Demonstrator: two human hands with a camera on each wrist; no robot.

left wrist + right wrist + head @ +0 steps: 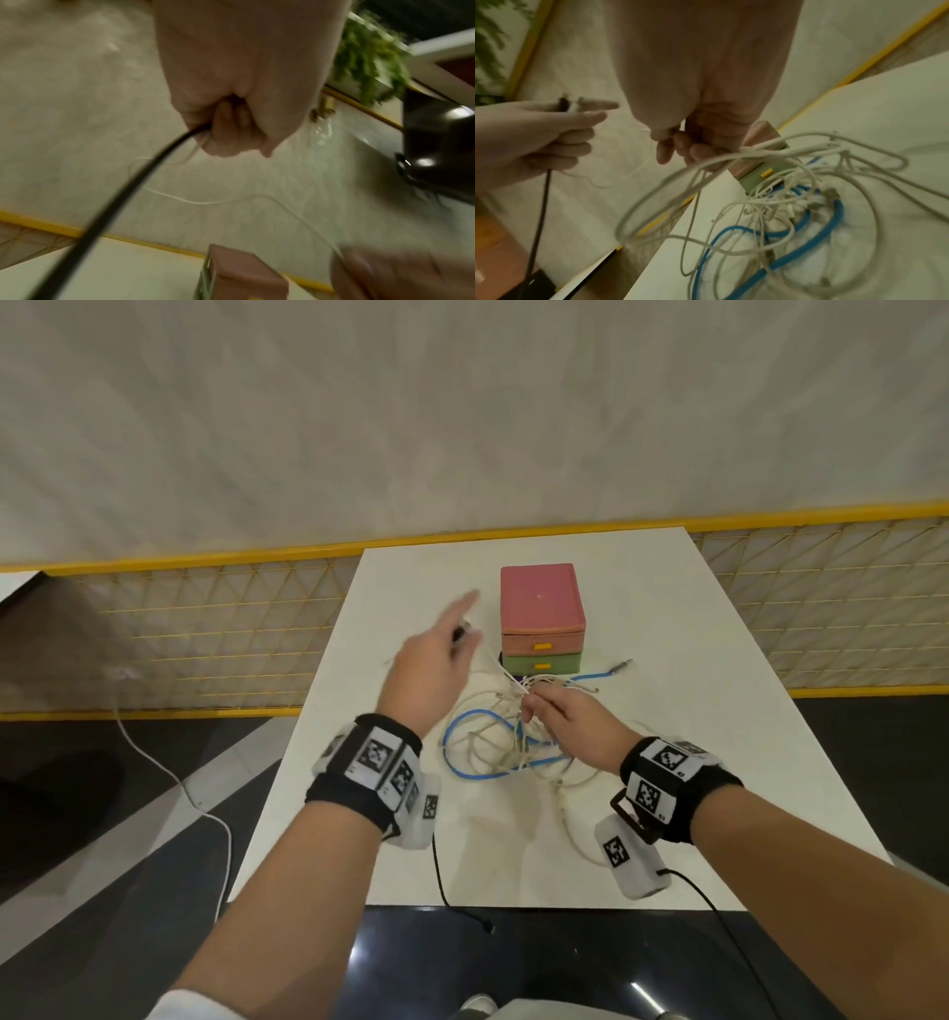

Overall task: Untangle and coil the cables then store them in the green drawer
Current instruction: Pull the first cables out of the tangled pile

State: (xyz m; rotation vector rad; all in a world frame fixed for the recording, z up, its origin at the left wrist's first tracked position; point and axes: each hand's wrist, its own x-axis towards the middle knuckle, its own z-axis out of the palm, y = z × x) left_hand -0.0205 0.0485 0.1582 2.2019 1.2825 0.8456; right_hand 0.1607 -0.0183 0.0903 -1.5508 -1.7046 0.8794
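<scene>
Both hands grip cables — left (436,660) raised (right (570,716) low).

A white desk (667,660) occupies the centre of the head view. A yellow mesh fence (179,629) runs behind it from 9 to 3 o'clock. Green foliage (367,60) appears at 1 o'clock in the left wrist view. Dark glossy floor (128,891) lies at 7 o'clock.

Hands (436,670) perhaps gripping cables (508,742), green drawer (542,664) beyond

Cables (508,742) before drawers (542,629)
</scene>
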